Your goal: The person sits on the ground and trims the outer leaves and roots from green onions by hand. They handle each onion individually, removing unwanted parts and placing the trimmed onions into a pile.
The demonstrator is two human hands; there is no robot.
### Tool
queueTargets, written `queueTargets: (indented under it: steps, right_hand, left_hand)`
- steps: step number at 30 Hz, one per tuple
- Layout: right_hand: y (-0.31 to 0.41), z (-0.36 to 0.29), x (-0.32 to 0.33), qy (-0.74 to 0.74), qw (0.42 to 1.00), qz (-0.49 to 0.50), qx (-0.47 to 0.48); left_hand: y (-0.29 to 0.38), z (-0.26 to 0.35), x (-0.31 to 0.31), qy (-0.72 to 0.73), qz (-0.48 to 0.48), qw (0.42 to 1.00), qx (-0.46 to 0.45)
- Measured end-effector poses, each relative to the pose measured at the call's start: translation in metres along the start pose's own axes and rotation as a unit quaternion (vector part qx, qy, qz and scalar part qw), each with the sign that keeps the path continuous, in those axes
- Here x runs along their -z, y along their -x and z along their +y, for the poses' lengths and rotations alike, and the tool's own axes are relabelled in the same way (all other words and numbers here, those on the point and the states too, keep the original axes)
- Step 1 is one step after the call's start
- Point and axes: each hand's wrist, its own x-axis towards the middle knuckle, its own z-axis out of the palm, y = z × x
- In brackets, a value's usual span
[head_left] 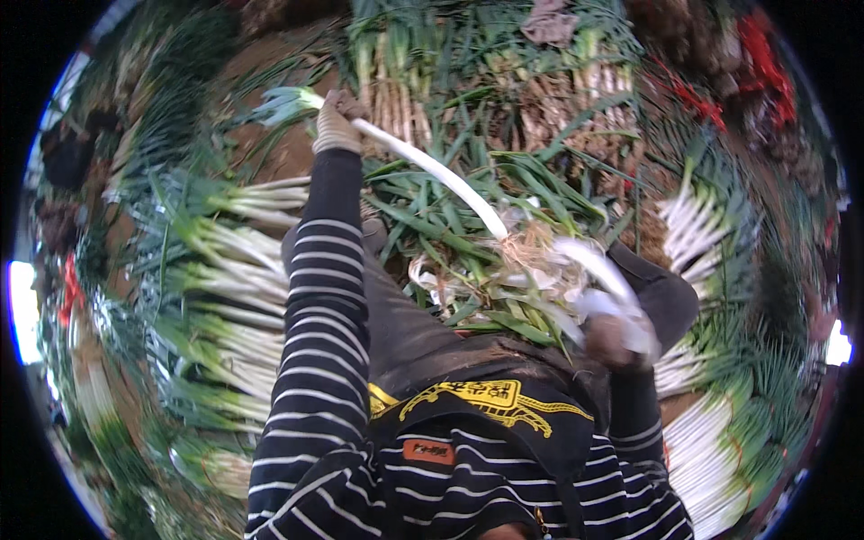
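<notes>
My left hand (339, 111), in a pale knit glove, grips a long-stemmed green onion (442, 172) just below its green leaves. The bare white stem slants down to the right, and its stringy roots (526, 246) hang over my lap. By my right knee, my right hand (607, 341) is blurred. It holds a white strip (597, 263) that looks like peeled onion skin; its fingers are hard to make out. Under the roots, a heap of green leaf trimmings and white skins (466, 270) lies between my legs.
Peeled green onions (243, 270) lie in rows on my left, with more (695, 229) on the right. A tied bundle (702, 466) rests at lower right. Unpeeled onions with soil (391, 88) stand ahead. Red plastic (766, 64) lies at the far right.
</notes>
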Motion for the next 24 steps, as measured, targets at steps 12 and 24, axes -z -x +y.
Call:
queueTargets:
  steps: [12, 24]
  right_hand:
    - [-0.040, -0.062, 0.019, 0.946, -0.024, 0.321, -0.025]
    - [-0.168, -0.042, 0.029, 0.962, 0.060, 0.239, -0.117]
  left_hand:
    - [0.079, 0.021, -0.084, -0.068, -0.070, 0.986, -0.137]
    - [0.157, 0.330, -0.098, -0.189, -0.081, 0.967, -0.151]
